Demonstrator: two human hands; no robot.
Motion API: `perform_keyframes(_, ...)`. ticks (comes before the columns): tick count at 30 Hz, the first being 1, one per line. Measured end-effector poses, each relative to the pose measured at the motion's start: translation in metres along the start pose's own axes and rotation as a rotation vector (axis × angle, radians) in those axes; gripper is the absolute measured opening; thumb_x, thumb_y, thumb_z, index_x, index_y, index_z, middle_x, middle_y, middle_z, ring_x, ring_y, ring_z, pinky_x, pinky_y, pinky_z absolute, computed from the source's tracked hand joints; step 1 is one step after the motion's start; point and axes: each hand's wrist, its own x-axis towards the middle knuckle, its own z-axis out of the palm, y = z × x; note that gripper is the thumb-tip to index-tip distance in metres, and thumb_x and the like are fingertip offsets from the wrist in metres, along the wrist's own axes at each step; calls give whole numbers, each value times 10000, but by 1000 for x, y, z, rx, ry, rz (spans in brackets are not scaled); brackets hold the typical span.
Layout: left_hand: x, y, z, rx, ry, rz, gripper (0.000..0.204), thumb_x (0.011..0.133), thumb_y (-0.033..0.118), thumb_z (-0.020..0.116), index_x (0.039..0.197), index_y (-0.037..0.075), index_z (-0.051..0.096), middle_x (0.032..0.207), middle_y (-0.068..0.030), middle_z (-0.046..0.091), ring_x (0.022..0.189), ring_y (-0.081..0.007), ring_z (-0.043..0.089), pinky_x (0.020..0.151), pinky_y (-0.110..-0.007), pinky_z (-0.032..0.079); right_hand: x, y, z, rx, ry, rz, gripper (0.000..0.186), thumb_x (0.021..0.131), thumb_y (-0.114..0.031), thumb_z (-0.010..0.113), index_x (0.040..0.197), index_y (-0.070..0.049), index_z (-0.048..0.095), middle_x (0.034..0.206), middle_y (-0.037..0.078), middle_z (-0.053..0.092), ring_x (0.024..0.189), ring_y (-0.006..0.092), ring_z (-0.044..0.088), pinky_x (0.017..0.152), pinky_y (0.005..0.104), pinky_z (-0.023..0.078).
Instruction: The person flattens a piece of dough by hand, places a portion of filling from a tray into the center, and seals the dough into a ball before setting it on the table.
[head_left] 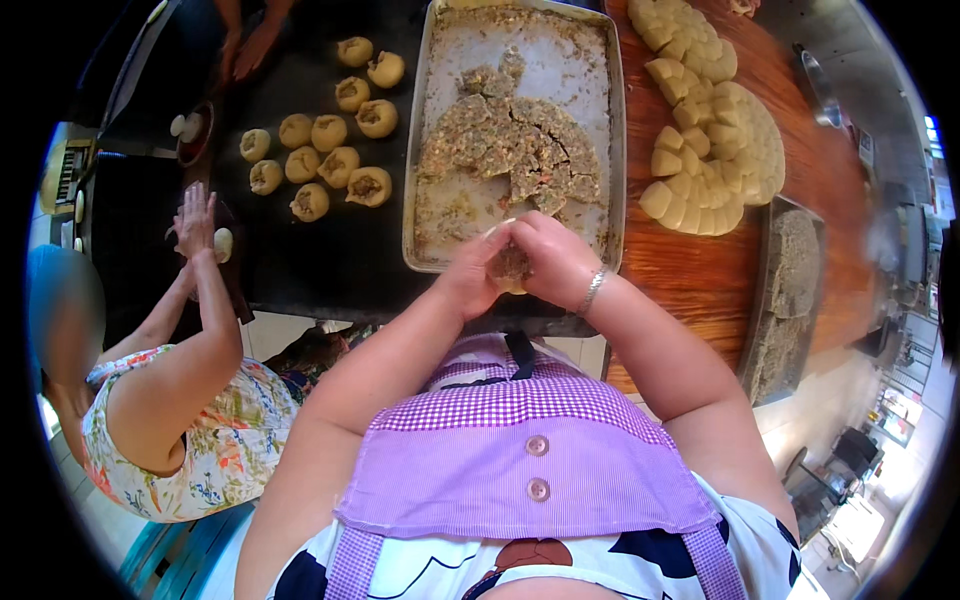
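Observation:
Both my hands are cupped together over the near edge of a metal tray [412,222]. Between my left hand [470,274] and my right hand [556,262] is a dough ball with brown filling [511,266], its filled side showing. The fingers of both hands curl round it and partly hide the dough. A crumbly slab of meat-like filling [500,140], broken into chunks, lies in the tray beyond my hands. To the left, several filled dough balls [338,165] stand on the black tabletop, most with the filling showing on top.
Cut dough pieces [735,145] lie on the wooden tabletop [680,275] at right, beside a second tray of greyish filling [790,260]. A co-worker's hands [195,222] press together at left near a small bowl [195,135]. Another person's hands [250,48] rest at the far left.

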Motion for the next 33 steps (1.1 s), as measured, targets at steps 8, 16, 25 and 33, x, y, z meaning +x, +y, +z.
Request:
perform_keyframes(8,-15,17,35,-179,63,10,384,953,367,606,1233,104,594,1177,-61,662,1116,-227,623,962,-418,500,-3,2,-6,563,426,142,611,766,-311,758,1249,-35,506,1229,112,576,1158,285,546,1023,403,407)
perform_keyframes(16,-5,-9,50,-47,231,281,297,946,262,629,1179,80,604,1118,-41,661,1041,-188,625,957,-360,491,5,-9,58,1972,395,586,570,981,-550,462,1275,-69,547,1153,60,634,1045,199,612,963,373,480)
perform_keyframes(25,4,-20,63,246,462,535,225,961,145,598,1173,68,598,1089,-45,645,964,-153,625,840,-305,527,10,-23,68,1363,800,457,390,1037,-296,480,1229,27,583,1143,75,636,1009,131,588,903,290,479)
perform_keyframes(33,-4,5,36,-25,377,269,264,978,287,570,1156,93,588,1096,-82,657,1009,-240,644,866,-400,544,1,-10,65,1703,509,427,544,1031,-446,443,1247,35,577,1175,81,635,1107,159,578,973,293,438)
